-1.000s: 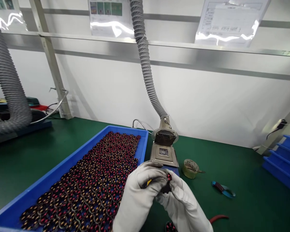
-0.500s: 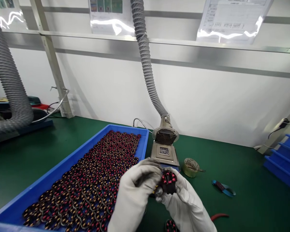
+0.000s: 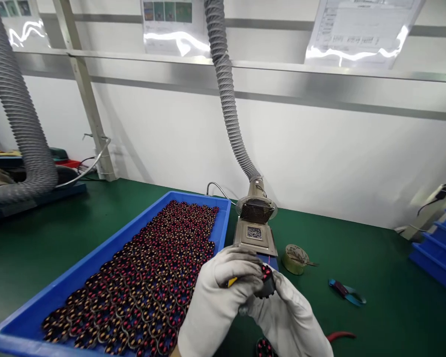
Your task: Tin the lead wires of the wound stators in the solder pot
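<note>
Both my hands wear white gloves with grey-stained fingertips and meet in front of the square metal heating pot (image 3: 254,234). My right hand (image 3: 288,307) is closed around a black round motor stator (image 3: 268,286) with red-pink tips. My left hand (image 3: 226,280) pinches at the stator's near left side, hiding part of it. A bit of yellow (image 3: 232,281) shows between the left fingers; I cannot tell what it belongs to. A second stator (image 3: 263,348) lies on the green table below my hands. A blue tray (image 3: 78,265) full of similar stators stands at left.
A grey extraction hose (image 3: 228,99) drops to a hood over the pot. To the right are a round tin (image 3: 295,259), blue-handled tweezers or cutters (image 3: 347,291), a red curved handle (image 3: 341,335) and stacked blue trays (image 3: 438,253). Another hose (image 3: 18,114) hangs at far left.
The stator has turned in my hands, so its side now shows more than its face. My left fingers have moved right and closed in over it. The view has shifted slightly.
</note>
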The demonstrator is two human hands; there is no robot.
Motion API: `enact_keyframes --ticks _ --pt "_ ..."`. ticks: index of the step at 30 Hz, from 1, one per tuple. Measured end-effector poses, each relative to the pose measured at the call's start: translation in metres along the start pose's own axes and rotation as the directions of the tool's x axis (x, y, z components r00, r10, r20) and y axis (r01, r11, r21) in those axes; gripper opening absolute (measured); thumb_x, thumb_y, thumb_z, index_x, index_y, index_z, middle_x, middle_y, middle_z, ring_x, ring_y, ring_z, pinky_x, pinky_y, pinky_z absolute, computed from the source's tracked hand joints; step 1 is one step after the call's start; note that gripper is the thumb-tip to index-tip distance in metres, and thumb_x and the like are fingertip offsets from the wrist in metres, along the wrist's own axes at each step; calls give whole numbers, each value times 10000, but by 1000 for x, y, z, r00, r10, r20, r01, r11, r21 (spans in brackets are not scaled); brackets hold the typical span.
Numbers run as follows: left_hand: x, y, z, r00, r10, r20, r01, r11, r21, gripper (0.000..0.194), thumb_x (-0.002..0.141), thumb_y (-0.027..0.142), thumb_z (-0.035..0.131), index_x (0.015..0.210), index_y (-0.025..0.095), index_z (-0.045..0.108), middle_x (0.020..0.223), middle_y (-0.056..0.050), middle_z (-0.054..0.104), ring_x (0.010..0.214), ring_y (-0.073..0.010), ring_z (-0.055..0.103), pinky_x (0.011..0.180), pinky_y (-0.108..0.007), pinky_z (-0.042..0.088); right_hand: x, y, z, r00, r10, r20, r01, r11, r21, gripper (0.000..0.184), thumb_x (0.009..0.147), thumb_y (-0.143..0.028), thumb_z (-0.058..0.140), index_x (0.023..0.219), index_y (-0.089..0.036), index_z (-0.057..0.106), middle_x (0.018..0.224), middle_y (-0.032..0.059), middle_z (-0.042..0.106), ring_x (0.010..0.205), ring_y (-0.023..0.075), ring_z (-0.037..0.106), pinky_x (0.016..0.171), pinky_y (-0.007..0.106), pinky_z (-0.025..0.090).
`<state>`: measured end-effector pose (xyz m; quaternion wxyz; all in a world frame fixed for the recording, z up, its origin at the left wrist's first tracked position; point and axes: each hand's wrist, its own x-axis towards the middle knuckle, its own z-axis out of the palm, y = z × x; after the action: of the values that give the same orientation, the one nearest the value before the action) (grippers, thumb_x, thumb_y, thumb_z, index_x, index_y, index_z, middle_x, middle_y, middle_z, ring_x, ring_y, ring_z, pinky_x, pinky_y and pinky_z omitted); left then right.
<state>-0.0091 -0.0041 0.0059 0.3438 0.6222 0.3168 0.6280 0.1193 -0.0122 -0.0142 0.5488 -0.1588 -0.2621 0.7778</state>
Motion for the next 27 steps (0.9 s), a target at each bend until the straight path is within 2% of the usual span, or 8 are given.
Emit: enact_keyframes --ticks 5,10,14,17,20,22,25,27 --pt "-3 1 -12 933 -238 -269 206 968 -142 64 727 232 673 731 287 704 840 53 717 831 -111 651 780 -165 507 -2 -4 0 996 40 82 -39 999 -16 253 733 -320 705 944 -180 697 916 80 697 809 208 644 713 317 518" --pt "4 10 -12 957 -291 12 290 955 55 271 612 56 676 767 270 733 891 17 707 873 -130 634 775 -160 489 -1 -5 -8 998 -10 57 12 999 -47 255 763 -305 665 1003 -220 672 1009 57 674 846 208 629 777 376 518" --pt "0 15 0 978 -207 -41 203 975 -86 228 660 41 622 661 250 713 777 21 689 799 -120 636 725 -160 500 4 -2 -11 996 -88 29 91 984 -153 312 725 -366 687 1009 -237 671 1074 88 655 929 250 620 805 409 517" --pt "-7 21 -1 986 -124 -114 107 984 -146 147 689 132 664 652 269 703 779 28 688 846 -134 628 759 -180 504 11 3 -12 951 -308 34 298 880 -369 341 660 -367 746 966 -229 681 940 90 696 811 223 657 700 317 556" --pt "-6 22 -9 950 -171 -262 146 983 -113 79 695 207 691 708 281 714 873 28 702 918 -140 619 823 -182 485 15 9 -17 788 -612 64 514 598 -614 343 682 -234 738 1008 -268 638 891 43 700 754 171 667 632 227 558" --pt "-3 16 -11 932 -319 -174 292 942 -165 222 685 241 711 902 287 707 1025 9 691 992 -153 605 883 -196 465 14 14 -21 614 -763 201 594 280 -754 397 721 -139 675 1084 -272 583 1026 56 657 892 191 647 706 264 563" --pt "-1 4 -1 880 -456 130 472 816 -334 337 716 292 694 1050 260 660 1096 -25 674 1056 -170 584 928 -223 449 12 19 -24 356 -722 593 583 -324 -745 466 710 -12 602 1112 -245 562 1142 74 572 1023 210 585 809 316 544" --pt "-3 -5 10 887 -449 106 442 761 -476 194 741 312 670 923 252 701 986 -12 710 972 -149 623 869 -195 476 13 22 -23 266 -620 738 522 -551 -651 441 707 14 578 1068 -240 589 1101 63 571 979 192 592 790 293 551"
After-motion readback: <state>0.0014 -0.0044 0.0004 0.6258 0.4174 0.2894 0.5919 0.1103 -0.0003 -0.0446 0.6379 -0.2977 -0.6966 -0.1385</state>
